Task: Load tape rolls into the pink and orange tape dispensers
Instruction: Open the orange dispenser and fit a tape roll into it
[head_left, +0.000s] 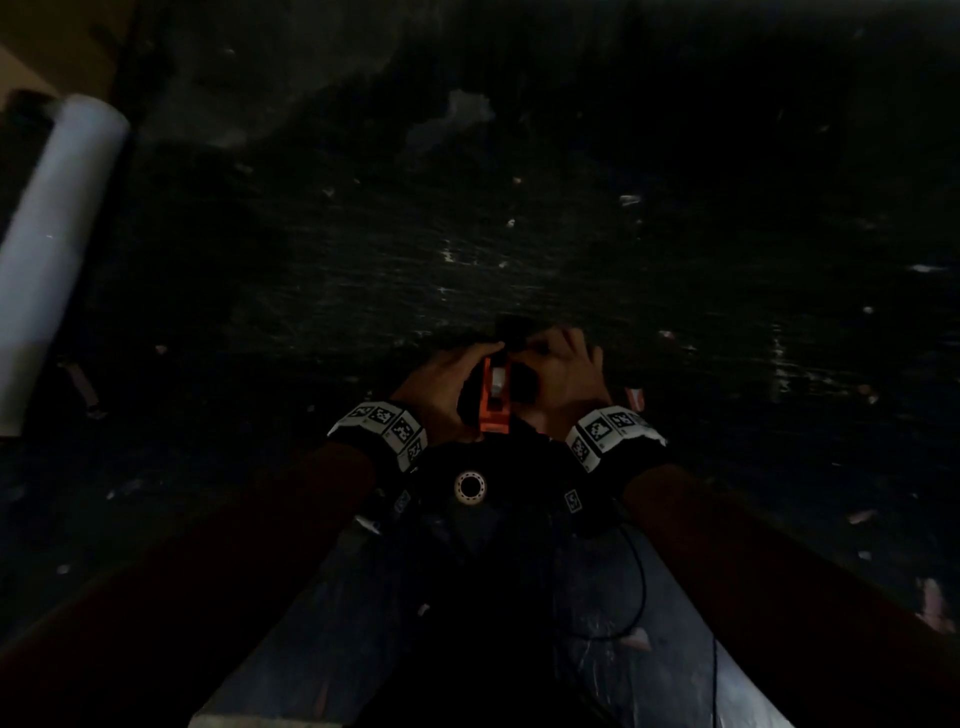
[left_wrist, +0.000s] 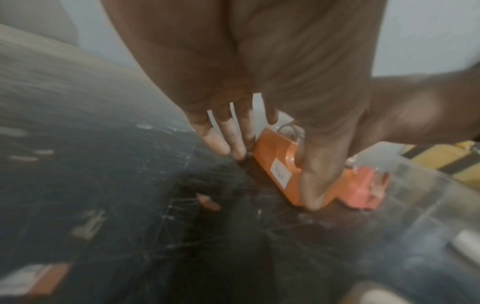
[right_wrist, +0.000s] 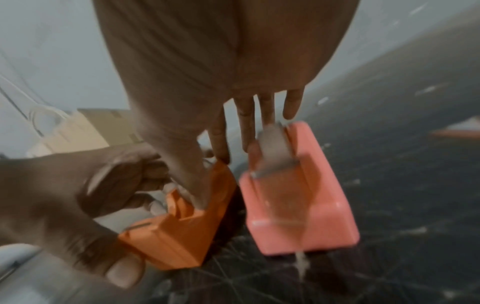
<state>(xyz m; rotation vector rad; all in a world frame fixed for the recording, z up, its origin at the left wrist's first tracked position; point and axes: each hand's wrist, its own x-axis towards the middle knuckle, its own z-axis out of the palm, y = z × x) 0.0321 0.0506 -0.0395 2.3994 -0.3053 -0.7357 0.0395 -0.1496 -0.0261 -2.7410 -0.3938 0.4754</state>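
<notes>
The orange dispenser (head_left: 493, 400) (left_wrist: 278, 164) (right_wrist: 182, 232) stands on the dark scratched table (head_left: 467, 249) between both hands. My left hand (head_left: 441, 389) (left_wrist: 259, 144) grips it, fingers (left_wrist: 223, 137) at its far end and thumb along its side down to the cutter end. My right hand (head_left: 561, 374) (right_wrist: 210, 176) pinches its far part, thumb in the well, forefinger on the far end. A whitish roll (head_left: 497, 379) shows in the well. The pink dispenser (right_wrist: 298, 197) (left_wrist: 363, 191) stands just right, with a clear roll (right_wrist: 275, 148) in it.
A long white roll (head_left: 57, 234) lies at the table's left edge. Torn label scraps (left_wrist: 33, 277) dot the surface. A clear plastic container (left_wrist: 428, 205) stands near the pink dispenser. Cardboard boxes (right_wrist: 103, 123) are beyond the table. A black device (head_left: 470, 487) hangs at my chest.
</notes>
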